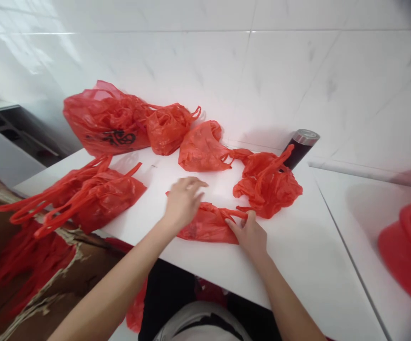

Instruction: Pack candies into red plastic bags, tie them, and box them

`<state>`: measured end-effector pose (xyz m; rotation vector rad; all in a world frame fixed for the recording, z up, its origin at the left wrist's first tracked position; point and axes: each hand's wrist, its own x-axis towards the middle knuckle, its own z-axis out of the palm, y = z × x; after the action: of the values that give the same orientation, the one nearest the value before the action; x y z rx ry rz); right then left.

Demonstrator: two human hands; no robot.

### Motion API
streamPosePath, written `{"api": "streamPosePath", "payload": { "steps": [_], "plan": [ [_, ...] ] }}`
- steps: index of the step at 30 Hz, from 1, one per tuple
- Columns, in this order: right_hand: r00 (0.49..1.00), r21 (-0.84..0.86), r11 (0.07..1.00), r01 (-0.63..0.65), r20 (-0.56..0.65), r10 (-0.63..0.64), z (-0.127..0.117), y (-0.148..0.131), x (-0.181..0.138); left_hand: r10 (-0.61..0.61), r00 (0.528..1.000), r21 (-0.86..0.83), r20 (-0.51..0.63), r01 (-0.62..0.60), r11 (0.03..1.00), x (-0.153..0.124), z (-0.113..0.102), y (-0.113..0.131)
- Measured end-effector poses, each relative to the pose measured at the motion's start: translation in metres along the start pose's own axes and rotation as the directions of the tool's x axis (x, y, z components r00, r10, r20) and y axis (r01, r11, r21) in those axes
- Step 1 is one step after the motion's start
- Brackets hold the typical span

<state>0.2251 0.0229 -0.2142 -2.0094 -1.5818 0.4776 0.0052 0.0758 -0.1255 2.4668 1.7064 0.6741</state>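
Note:
A flat red plastic bag [208, 225] lies on the white counter [297, 255] in front of me. My left hand [183, 199] rests on its left end with the fingers stretched out and slightly curled. My right hand [248, 230] pinches the bag's right end where the handles gather. Several other red plastic bags lie around: a crumpled one [267, 182] just right of my hands, one [203, 147] behind them, a small one [168, 127] and a big printed one [102, 121] at the back left, and one with long handles [91, 196] at the left edge.
A dark bottle with a metal cap [301, 147] stands against the tiled wall behind the crumpled bag. A red basin [409, 248] sits at the right edge. A torn cardboard box [31, 274] with more red bags stands on the left, below the counter.

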Motion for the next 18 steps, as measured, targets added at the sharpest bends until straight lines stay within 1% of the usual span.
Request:
{"api": "streamPosePath", "payload": {
  "steps": [1,3,4,5,6,7,8,9,10,12,13,15,16,17,18],
  "plan": [
    [1.0,0.013,1.0,-0.023,0.004,0.023,-0.001,0.0,-0.001,0.069,0.986,-0.003,0.15,-0.069,0.998,0.003,0.006,0.011],
    [0.997,0.038,0.996,-0.078,0.02,0.078,-0.004,0.001,-0.003,0.104,0.928,-0.009,0.357,-0.108,0.994,0.008,0.016,0.023],
    [0.994,0.054,0.993,-0.105,0.03,0.103,-0.006,0.002,-0.004,0.097,0.902,-0.011,0.42,-0.102,0.995,0.01,0.018,0.024],
    [0.991,0.076,0.989,-0.13,0.038,0.128,-0.007,0.003,-0.005,0.087,0.885,-0.019,0.457,-0.088,0.996,0.011,0.017,0.023],
    [0.988,0.107,0.982,-0.153,0.037,0.15,-0.009,0.003,-0.005,0.082,0.869,-0.037,0.487,-0.073,0.997,0.012,0.011,0.02],
    [0.985,0.144,0.974,-0.172,0.024,0.171,-0.01,0.004,-0.005,0.081,0.857,-0.064,0.508,-0.056,0.996,0.011,0.0,0.015],
    [0.982,0.184,0.965,-0.186,0.004,0.189,-0.011,0.004,-0.004,0.081,0.85,-0.094,0.52,-0.038,0.995,0.01,-0.015,0.009],
    [0.979,0.218,0.956,-0.196,-0.016,0.204,-0.012,0.004,-0.004,0.081,0.848,-0.121,0.524,-0.02,0.992,0.007,-0.035,0.002],
    [0.978,0.24,0.951,-0.197,-0.024,0.209,-0.012,0.003,-0.004,0.078,0.848,-0.156,0.524,0.005,0.988,0.002,-0.059,-0.005],
    [0.981,0.223,0.957,-0.187,-0.013,0.194,-0.014,0.002,-0.003,0.044,0.865,-0.221,0.5,0.078,0.972,-0.014,-0.112,-0.023],
    [0.983,0.194,0.965,-0.179,0.004,0.181,-0.015,0.002,-0.003,0.007,0.877,-0.312,0.481,0.163,0.936,-0.025,-0.14,-0.034],
    [0.988,0.132,0.979,-0.154,0.03,0.151,-0.015,0.003,-0.002,-0.151,0.909,-0.464,0.389,0.335,0.82,-0.055,-0.193,-0.06],
    [0.989,0.102,0.984,-0.143,0.04,0.139,-0.014,0.005,-0.001,-0.261,0.904,-0.53,0.34,0.413,0.741,-0.072,-0.216,-0.076],
    [0.99,0.074,0.988,-0.135,0.043,0.132,-0.013,0.007,0.0,-0.386,0.871,-0.587,0.304,0.491,0.644,-0.091,-0.237,-0.092],
    [0.992,0.053,0.991,-0.125,0.04,0.123,-0.009,0.01,0.002,-0.506,0.815,-0.627,0.284,0.557,0.545,-0.111,-0.256,-0.109]
  ]
}}
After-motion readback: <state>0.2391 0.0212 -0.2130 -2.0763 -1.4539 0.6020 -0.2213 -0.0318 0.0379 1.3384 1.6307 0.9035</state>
